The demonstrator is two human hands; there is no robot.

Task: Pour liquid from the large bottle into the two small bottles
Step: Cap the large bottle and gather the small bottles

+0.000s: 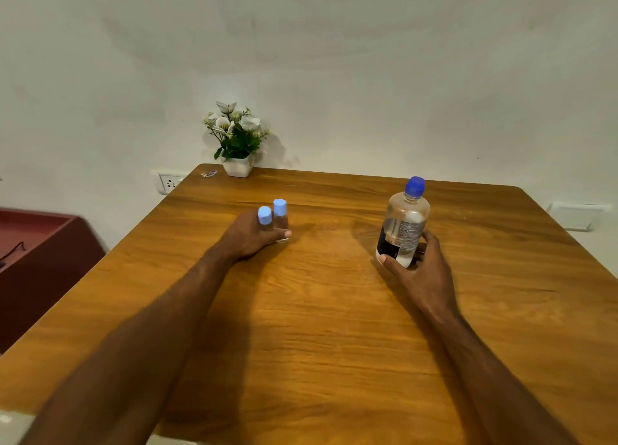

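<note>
Surroundings: flower pot at the table far edge, well clear.
Left hand: wrapped around both capped small bottles.
Right hand: fingers half-curled around the capped large bottle base.

Two bare forearms come in from the bottom edge, and no sleeve, cuff or glove shows anywhere along them. No watch, band or bracelet sits at either wrist, and no ring shows on the fingers that can be seen. The left hand is seen from the back, with knuckles and one thumbnail showing, the nail short and pale. The right hand is also seen from the back, with tendons raised under the surface and one short nail visible at the thumb tip. Both forearms are lean, widening toward the camera, with their near parts in shadow and blurred by the wide lens.
</note>
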